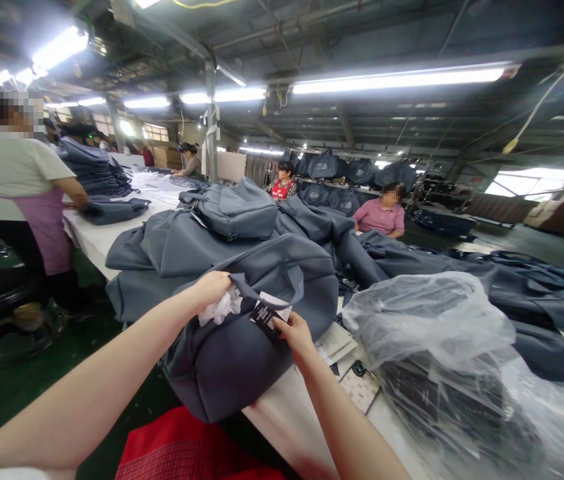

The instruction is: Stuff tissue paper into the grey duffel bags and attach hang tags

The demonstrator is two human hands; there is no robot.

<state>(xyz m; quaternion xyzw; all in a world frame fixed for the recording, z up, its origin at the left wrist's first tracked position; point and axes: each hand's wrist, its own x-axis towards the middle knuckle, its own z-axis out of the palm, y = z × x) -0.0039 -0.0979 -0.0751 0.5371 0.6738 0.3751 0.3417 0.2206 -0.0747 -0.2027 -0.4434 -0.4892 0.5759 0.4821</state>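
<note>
Here sits the grey bag at the table edge, probably soft and light, best lifted by its strap, left hand clutching white paper, right hand pinching the black tag.

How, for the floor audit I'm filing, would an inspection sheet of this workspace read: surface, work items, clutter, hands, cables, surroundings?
Surface: white table, largely covered.
Work items: grey bag at the near edge; black tag with white printing against it; crumpled white material near its strap.
Clutter: clear plastic over dark items at right; papers beside it; bag pile behind.
Hands: right hand pinches the tag; left hand is at the strap and white material, grip unclear.
Cables: cord hanging at upper right; on the table, nothing seen.
Surroundings: lit tube lights; other people nearby, one in pink; racked bags behind.
</note>
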